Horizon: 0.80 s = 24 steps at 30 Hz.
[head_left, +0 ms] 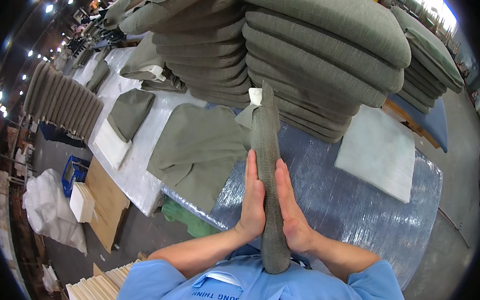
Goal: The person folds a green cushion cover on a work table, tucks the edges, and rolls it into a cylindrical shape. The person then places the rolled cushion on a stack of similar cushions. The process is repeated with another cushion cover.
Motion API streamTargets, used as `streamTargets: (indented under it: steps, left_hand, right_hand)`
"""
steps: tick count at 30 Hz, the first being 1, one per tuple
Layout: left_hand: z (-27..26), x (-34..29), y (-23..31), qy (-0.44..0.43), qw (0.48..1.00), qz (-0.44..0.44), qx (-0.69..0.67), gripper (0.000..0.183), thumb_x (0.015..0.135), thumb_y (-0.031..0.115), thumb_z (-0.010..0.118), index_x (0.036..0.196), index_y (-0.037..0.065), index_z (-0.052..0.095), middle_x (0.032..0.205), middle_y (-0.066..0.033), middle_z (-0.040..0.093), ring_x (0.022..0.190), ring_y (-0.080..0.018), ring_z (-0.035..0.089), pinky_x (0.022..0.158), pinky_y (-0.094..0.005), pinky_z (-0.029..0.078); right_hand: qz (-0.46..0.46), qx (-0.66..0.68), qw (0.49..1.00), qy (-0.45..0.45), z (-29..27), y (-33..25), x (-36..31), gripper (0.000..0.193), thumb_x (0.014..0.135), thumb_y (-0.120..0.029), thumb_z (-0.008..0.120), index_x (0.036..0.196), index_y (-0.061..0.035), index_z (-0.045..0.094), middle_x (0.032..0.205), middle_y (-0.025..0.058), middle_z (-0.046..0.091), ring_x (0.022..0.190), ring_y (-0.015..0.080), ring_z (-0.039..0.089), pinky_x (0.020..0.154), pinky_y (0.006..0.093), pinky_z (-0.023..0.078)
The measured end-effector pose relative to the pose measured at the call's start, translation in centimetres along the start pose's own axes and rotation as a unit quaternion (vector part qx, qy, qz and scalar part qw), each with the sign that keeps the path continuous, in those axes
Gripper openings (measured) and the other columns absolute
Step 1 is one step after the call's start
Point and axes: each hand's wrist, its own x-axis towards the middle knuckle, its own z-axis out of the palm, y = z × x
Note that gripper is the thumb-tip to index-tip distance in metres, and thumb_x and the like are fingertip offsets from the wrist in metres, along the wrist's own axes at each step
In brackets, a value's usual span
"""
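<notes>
A grey-green fabric-covered cushion [270, 138] stands on edge in front of my chest, its lower end against my shirt. My left hand [253, 205] lies flat along its left face, fingers straight. Against the opposite face, my right hand [292, 215] presses with its fingers stretched forward. The cushion is held between the two palms. At its far end, a bit of white filling [255, 96] shows beside a loose flap of cloth. Left of the cushion, a grey-green fabric cover [196, 148] is spread over the table.
Tall stacks of finished cushions [316, 51] rise along the far side of the plastic-wrapped table [315, 170]. White foam sheets [378, 152] lie at right. Another cushion stack [63, 100], a white foam piece in a cover [111, 143] and a brown board [104, 202] are at left.
</notes>
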Motion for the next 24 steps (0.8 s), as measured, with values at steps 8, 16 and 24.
streamTargets:
  steps: [8,16,24]
  left_hand:
    - [0.0,0.4,-1.3,0.010,0.999,0.038,0.022,0.077,0.115,0.046,0.027,0.171,-0.001,0.004,0.177,-0.0231,0.012,0.163,-0.0352,0.014,0.132,-0.0441,0.012]
    - [-0.1,-6.1,-2.6,-0.018,0.992,0.049,0.114,0.081,0.111,0.045,0.031,0.170,-0.005,0.007,0.178,-0.0272,0.002,0.166,-0.0430,0.002,0.133,-0.0503,0.005]
    - [0.6,-6.3,-4.0,0.003,0.991,0.105,0.082,0.079,0.110,0.043,0.030,0.170,-0.005,0.012,0.178,-0.0279,0.005,0.165,-0.0438,0.005,0.133,-0.0510,0.007]
  right_hand:
    - [-0.054,-0.169,0.984,-0.013,0.6,-0.8,0.1,0.111,0.102,-0.083,0.026,0.171,0.0019,0.006,0.176,0.0319,-0.006,0.164,0.0488,-0.005,0.131,0.0601,0.000]
    - [0.040,0.025,0.999,0.002,0.9,-1.5,-5.3,0.114,0.101,-0.084,0.027,0.171,0.0003,-0.006,0.176,0.0318,-0.014,0.164,0.0483,-0.010,0.130,0.0603,0.002]
    - [-0.055,-0.100,0.993,-0.001,1.3,-1.2,-5.5,0.116,0.101,-0.082,0.033,0.170,0.0020,-0.005,0.174,0.0361,-0.013,0.163,0.0503,-0.010,0.130,0.0608,0.003]
